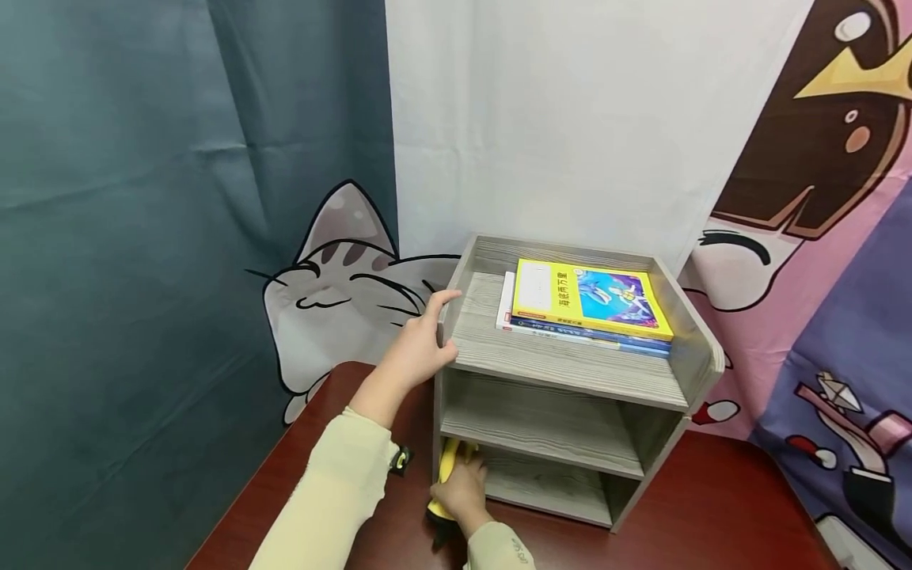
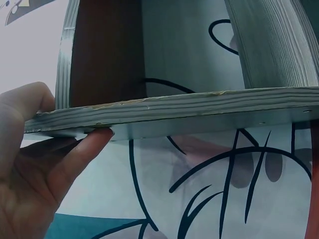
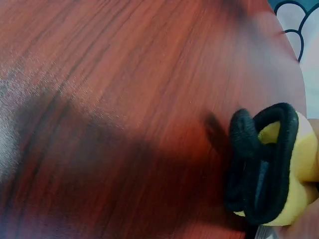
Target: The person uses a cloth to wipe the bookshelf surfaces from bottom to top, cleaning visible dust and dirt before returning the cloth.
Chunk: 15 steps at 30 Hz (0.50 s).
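Observation:
A grey wood-grain shelf unit (image 1: 570, 385) stands on a reddish-brown table. My left hand (image 1: 420, 348) grips the upper edge of its left side panel, thumb on one face and fingers on the other; in the left wrist view the panel (image 2: 199, 107) runs between them. Down at the front left of the lowest compartment, my right hand (image 1: 459, 491) holds a yellow cloth item (image 1: 447, 463) with black trim, like a glove. Its black-edged opening (image 3: 286, 164) faces the right wrist camera. Part of the cloth reaches into the compartment, and the hand hides some of it.
Several stacked books (image 1: 591, 301), a yellow one on top, lie on the unit's upper shelf. The table (image 1: 727, 491) extends to both sides, with its left edge near my left sleeve. A printed curtain (image 1: 570, 119) hangs behind. A small black object (image 1: 400, 461) shows by the left sleeve.

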### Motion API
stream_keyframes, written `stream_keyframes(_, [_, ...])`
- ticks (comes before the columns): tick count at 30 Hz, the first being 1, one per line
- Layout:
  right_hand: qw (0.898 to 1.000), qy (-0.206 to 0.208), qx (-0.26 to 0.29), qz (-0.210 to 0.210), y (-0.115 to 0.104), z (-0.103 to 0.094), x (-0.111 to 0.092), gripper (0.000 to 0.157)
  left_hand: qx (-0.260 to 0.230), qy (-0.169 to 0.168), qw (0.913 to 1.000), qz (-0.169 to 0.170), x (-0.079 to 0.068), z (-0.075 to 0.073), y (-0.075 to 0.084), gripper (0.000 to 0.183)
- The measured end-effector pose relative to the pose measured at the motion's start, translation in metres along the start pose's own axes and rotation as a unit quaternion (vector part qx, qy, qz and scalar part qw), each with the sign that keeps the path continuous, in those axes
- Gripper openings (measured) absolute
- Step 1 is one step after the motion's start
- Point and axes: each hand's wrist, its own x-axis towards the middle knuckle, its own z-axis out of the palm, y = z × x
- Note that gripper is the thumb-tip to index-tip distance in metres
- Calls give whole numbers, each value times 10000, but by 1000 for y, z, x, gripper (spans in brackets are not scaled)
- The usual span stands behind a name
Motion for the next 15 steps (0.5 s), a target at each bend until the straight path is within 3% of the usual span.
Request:
stream_keyframes(3, [10000, -49, 53, 42, -1, -3, 2, 50, 43, 14, 10000, -2, 0, 2, 1, 75])
stream_keyframes(7, [9993, 1, 294, 221, -3, -3, 7, 52, 116, 136, 9998, 72, 1, 4, 3, 74])
stream_keyframes(11, [9938, 60, 1008, 469, -6, -2, 6, 47, 180, 276, 9993, 155, 1, 5, 2, 73])
stream_keyframes(15, [9781, 26, 1946, 743, -10, -2, 4, 37, 216, 320, 9991, 158, 0, 5, -1, 74])
